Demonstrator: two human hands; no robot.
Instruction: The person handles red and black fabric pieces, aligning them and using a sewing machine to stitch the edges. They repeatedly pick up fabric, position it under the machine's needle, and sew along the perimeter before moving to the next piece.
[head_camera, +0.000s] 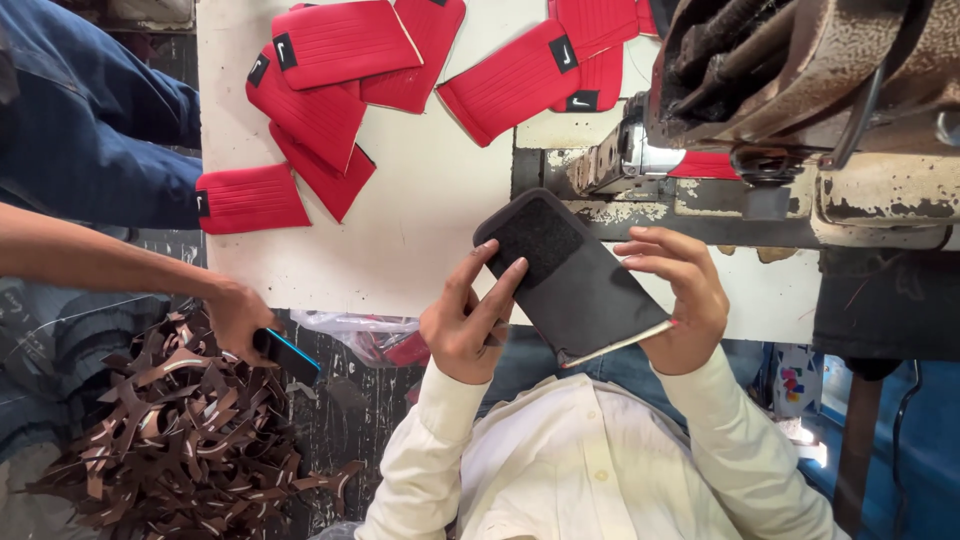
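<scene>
Both my hands hold one dark grey padded fabric piece (580, 290) with a rough black patch near its far end, tilted above the near edge of the white table (420, 230). My left hand (465, 320) grips its left edge, fingers resting on the top face. Along the right edge, my right hand (680, 295) curls around the piece near its pale lower rim. The far end of the piece lies close to the sewing machine (800, 110).
Several red padded pieces (320, 100) with small black tags lie across the far part of the table. At the left, another person's hand (240, 315) holds a dark phone over a heap of brown strips (180, 430). A plastic bag (370, 335) hangs at the table edge.
</scene>
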